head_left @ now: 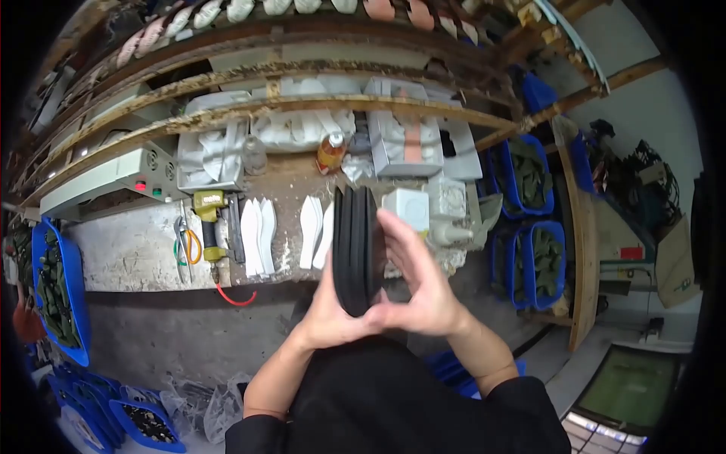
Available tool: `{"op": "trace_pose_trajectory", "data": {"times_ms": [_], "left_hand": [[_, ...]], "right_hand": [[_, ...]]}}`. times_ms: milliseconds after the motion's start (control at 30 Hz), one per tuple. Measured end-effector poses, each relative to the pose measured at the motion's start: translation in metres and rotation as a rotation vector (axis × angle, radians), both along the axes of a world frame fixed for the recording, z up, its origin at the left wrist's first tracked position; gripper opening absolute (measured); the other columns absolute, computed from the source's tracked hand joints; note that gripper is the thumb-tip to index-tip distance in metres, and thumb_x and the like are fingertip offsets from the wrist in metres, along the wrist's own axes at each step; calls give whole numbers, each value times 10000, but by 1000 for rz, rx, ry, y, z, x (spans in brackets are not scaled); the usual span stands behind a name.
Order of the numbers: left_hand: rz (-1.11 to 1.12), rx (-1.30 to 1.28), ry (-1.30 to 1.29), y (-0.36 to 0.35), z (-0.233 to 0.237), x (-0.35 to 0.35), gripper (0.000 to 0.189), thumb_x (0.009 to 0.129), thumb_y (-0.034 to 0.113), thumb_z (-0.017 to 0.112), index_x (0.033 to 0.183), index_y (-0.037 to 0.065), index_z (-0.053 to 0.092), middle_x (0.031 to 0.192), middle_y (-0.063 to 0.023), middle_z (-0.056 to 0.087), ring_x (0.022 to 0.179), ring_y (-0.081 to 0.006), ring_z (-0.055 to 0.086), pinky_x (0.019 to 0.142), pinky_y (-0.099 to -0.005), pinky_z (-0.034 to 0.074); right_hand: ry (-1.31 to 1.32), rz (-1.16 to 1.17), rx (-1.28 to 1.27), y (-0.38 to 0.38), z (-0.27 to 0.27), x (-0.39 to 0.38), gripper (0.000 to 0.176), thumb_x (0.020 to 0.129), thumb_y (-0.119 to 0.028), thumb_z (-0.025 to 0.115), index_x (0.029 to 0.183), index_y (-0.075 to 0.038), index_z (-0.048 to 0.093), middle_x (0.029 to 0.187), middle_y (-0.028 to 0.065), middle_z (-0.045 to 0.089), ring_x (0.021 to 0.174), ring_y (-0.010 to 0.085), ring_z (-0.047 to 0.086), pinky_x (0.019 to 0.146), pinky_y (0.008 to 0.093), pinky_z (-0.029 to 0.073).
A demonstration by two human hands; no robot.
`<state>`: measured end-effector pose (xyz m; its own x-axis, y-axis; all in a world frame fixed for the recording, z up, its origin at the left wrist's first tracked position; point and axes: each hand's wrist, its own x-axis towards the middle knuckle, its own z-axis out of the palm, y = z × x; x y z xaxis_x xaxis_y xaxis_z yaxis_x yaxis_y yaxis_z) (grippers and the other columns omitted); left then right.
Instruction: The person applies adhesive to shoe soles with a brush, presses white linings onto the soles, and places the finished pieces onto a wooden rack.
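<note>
1. Stack of black soles (357,250): upright on edge above the desk (136,250); probably light and flexible, so best squeezed across its flat faces.
2. Left hand (329,306) and right hand (423,291): both clasp the stack's lower end.
3. White insoles (257,234): lying on the desk beyond.

L hand (330,309) & R hand (422,291) raised, palms pressing inward (fingers up).

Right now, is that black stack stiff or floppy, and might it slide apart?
Probably stiff: the black stack stands upright without sagging. Its separate layers might slide; left hand and right hand press them together.
</note>
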<state>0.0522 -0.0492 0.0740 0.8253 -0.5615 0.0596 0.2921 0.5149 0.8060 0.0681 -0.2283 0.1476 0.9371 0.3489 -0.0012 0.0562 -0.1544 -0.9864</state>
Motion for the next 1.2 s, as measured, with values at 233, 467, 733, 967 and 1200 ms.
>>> {"op": "trace_pose_trajectory", "data": {"times_ms": [233,467,733,967,1200], "left_hand": [[73,-453,481,48,-30,-27,971,636,-3,709,1538,-84,359,1501,-328,431,1159,-373,634,806,-521,635],[306,-629,484,81,-51,-38,1098,713,92,736,1641,25,152,1634,-368,201,1262,-431,555,753,-555,673],[149,-898,521,74,-71,-34,1036,899,385,756,1656,114,103,1571,-356,248,1192,-447,568,614,-484,681],[97,-883,490,63,-70,-21,988,934,450,719,1652,140,114,1507,-351,296,1135,-447,582,574,-475,679],[209,-837,511,77,-62,-27,1012,897,359,745,1645,97,116,1514,-360,294,1095,-440,601,566,-473,679]], "right_hand": [[392,-698,-200,-140,-159,-9,644,887,-203,807,1409,58,533,1021,99,668,857,166,645,746,263,529],[595,-581,-632,-181,-278,-8,418,893,-249,787,1155,64,700,802,89,683,674,174,627,613,278,490],[312,-522,-652,-176,-214,-30,230,935,-153,747,1077,28,745,862,91,734,678,174,641,582,257,497],[-11,-434,-675,-166,-238,-38,186,939,-141,713,1028,18,752,800,82,740,636,210,657,581,298,497],[219,-626,-774,-165,-247,-41,179,981,-121,679,1111,-31,763,805,82,730,613,145,653,572,259,503]]}}
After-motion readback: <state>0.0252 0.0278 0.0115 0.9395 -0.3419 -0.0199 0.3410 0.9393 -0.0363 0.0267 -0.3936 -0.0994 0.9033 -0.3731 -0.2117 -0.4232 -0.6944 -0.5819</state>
